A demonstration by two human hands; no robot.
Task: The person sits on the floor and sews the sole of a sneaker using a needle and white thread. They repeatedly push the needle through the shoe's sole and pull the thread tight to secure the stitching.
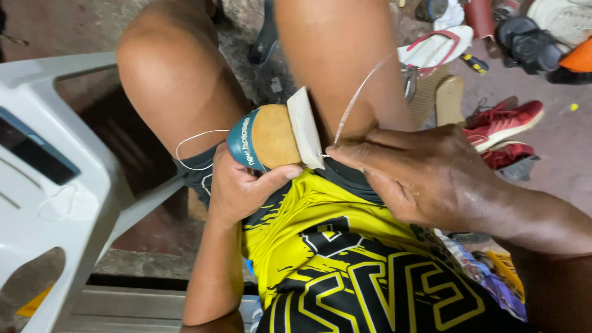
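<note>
Shoe [266,139] being hand-stitched, wedged between the person's bare knees, heel end toward the lap, tan inner side facing up, teal upper at the left edge, white sole [304,127] standing on edge at the right.

Head view, looking down:
- Left hand [237,188] is cupping the shoe from below, thumb lying across the tan part, the other fingers curled round the underside and hidden, so holding it steady.
- Right hand [419,179] is working at the lower corner of the sole, fingertips pressed together and pinching something small right at the seam; whether a needle or only the thread [361,92] I cannot tell, the tips are covering it.
- White thread is running taut from that pinch up and away toward the right knee. A slack loop of the same thread is hanging off the left thigh, near the teal edge.
- Progress, as I judge it: stitching is under way at the sole's near corner. Finished stitches are not readable along the seam, so how much of the edge is done cannot be told.
- Around: white plastic chair [55,185] at left, red sneakers [502,120] and a sandal [435,49] lying on the floor at right.
</note>
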